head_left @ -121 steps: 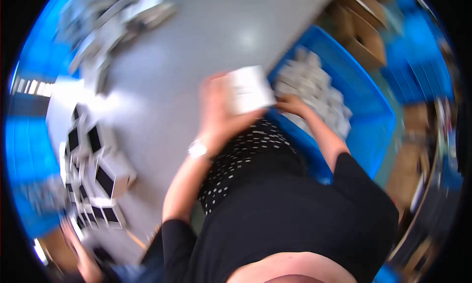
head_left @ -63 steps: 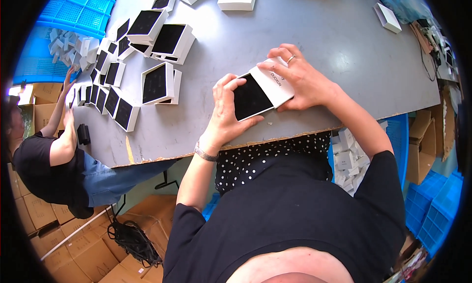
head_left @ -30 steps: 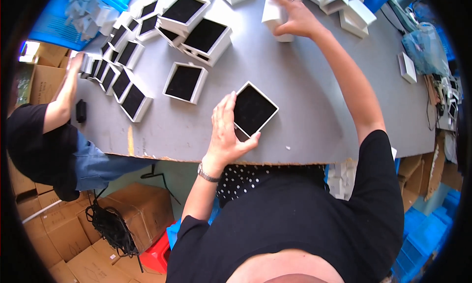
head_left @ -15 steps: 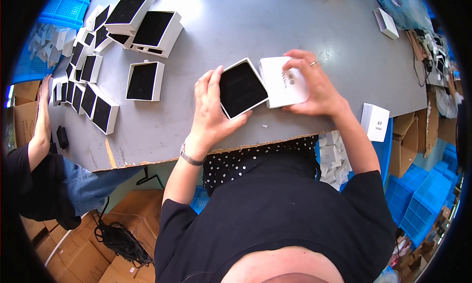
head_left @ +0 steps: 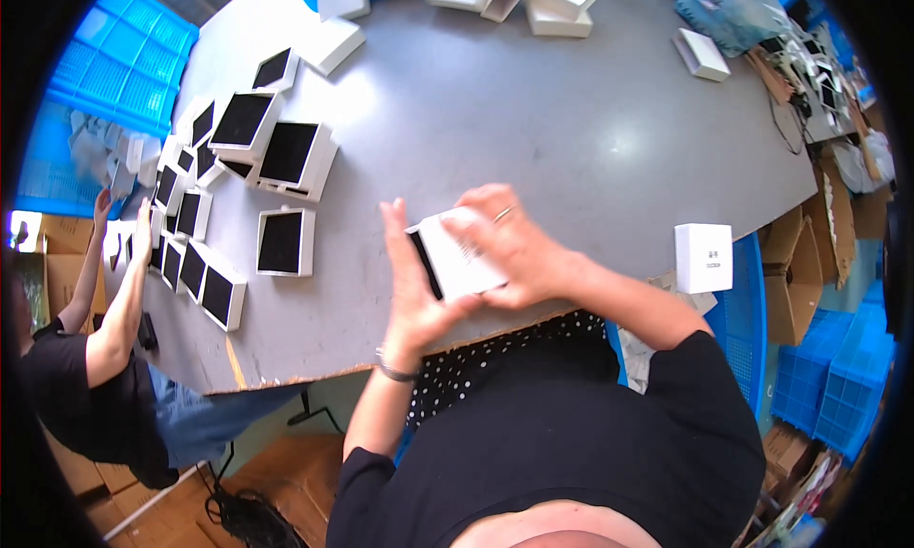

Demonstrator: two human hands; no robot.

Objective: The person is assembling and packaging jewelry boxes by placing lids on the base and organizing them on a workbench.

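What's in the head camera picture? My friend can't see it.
The right hand holds a white cover over most of a black-faced box, the left hand at its left side. On the gray table, more black-faced white boxes sit at left, near another person.

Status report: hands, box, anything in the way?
Right hand gripping white sleeve, mostly covering box. Left hand at its left edge, fingers straight. Open box sits clear, further left.

White boxes (head_left: 286, 243) on grey table (head_left: 495, 110)
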